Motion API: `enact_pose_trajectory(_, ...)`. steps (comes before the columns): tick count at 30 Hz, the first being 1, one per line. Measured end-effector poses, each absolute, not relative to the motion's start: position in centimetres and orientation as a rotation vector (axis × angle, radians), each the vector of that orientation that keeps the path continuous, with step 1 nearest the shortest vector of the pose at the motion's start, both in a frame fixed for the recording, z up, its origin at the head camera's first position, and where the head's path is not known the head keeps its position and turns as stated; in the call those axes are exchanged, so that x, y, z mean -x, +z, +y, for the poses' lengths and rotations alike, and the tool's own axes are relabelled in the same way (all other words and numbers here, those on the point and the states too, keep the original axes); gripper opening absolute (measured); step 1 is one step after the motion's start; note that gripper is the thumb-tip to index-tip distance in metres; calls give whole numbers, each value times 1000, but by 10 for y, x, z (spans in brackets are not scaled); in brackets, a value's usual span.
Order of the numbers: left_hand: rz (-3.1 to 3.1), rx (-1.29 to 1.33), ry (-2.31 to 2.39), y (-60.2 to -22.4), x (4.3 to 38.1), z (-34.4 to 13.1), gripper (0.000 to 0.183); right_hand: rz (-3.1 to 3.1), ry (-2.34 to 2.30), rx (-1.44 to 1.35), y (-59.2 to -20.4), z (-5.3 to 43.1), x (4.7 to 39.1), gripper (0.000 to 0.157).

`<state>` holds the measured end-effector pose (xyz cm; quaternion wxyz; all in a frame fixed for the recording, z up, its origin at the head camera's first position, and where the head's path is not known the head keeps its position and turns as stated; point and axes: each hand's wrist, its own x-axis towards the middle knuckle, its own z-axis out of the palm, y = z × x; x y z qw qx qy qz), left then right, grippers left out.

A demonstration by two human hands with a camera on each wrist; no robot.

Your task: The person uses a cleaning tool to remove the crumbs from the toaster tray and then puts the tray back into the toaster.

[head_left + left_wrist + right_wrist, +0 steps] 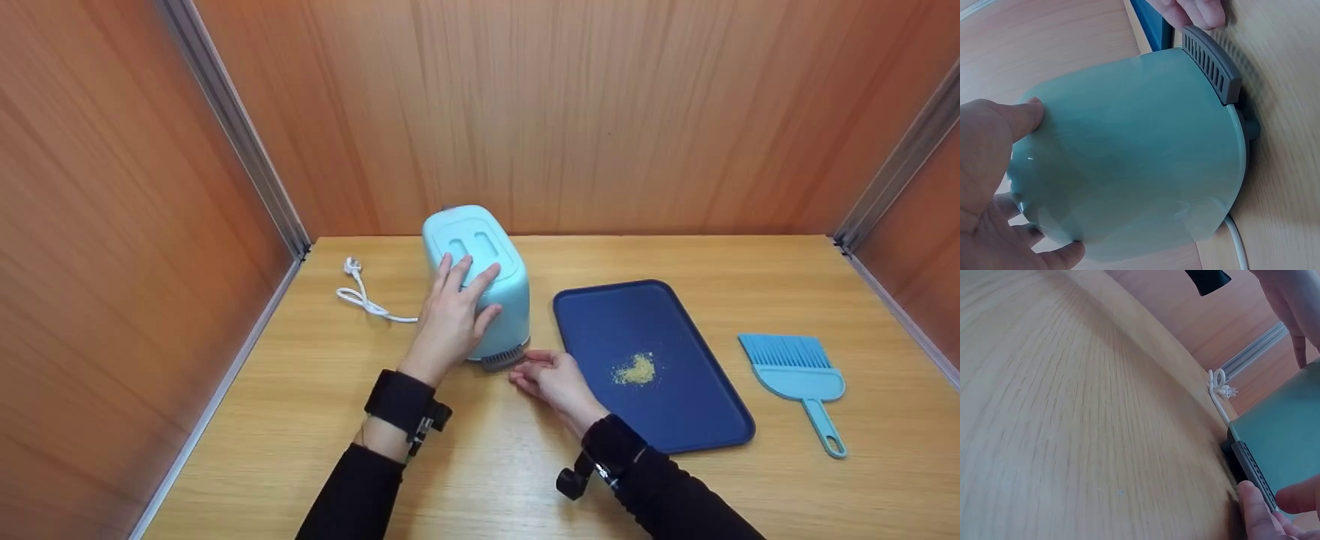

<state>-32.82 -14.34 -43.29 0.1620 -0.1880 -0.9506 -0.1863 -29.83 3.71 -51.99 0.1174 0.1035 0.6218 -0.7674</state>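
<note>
A light blue toaster with a lid on top stands on the table. My left hand rests on its top edge, fingers spread over the lid and thumb against the near end; the left wrist view shows the thumb on that end face. Low on the near end sits a grey slotted crumb tray. The fingers of my right hand pinch its right corner. In the right wrist view, fingertips lie on both sides of the crumb tray.
To the right lies a dark blue tray bearing a small heap of yellowish crumbs. Farther right is a light blue hand brush. The toaster's white cord and plug lie on the left. Wooden panels enclose the table.
</note>
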Motion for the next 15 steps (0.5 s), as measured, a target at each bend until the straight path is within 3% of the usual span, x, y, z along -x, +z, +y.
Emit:
enact_pose_trajectory(7, -2755, 509, -529, -432, 326, -143, 59, 1770, -2153, -343, -520, 35, 299, 28)
enact_pose_trajectory(15, -2759, 514, -519, -431, 324, -141, 59, 1781, -2091, -293, -522, 29, 301, 27)
